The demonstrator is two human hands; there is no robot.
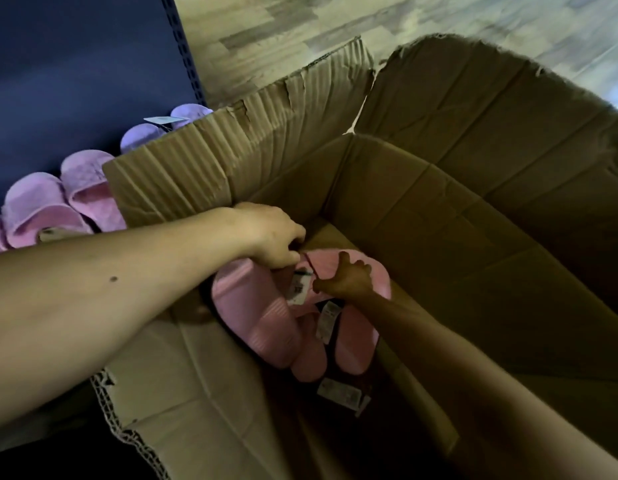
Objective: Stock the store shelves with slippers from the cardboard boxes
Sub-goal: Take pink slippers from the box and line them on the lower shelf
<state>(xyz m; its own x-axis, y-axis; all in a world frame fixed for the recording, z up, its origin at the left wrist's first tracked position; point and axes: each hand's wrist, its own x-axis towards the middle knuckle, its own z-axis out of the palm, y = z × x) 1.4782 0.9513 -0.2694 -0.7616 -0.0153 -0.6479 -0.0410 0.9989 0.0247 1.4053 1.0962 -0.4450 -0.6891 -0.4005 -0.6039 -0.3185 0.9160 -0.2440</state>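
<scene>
Pale wood-look floor (300,36) runs across the top of the head view, and to its left we see the dark blue back panel of a shelf (75,64). On that shelf stand fluffy pink slippers (41,209) in a row, with lilac slippers (141,136) farther along and a small white label (158,120) resting on the lilac ones.

Just beside the shelf, hiding part of the row, is a large cardboard box (473,202). It is open at the top, with torn and creased flaps standing up. Both bare forearms reach into it.

Low in the box lie the pink slippers (259,313), smooth and ribbed, bunched so that they overlap. We cannot tell how many there are. White printed tags (298,289) hang among them, and another tag (338,393) lies just below the bundle against something dark.

The left hand (273,237) comes in over the left wall of the box. Its fingers are curled down and clamped on the upper edge of the pink slippers, knuckles toward us.

The right hand (349,278), in shadow, has its fingers curled over the far end of the same bundle. Its thumb lies by a thin dark red cord (311,268) that runs between the two hands. We cannot tell whether the thumb pinches that cord or only the slipper.
</scene>
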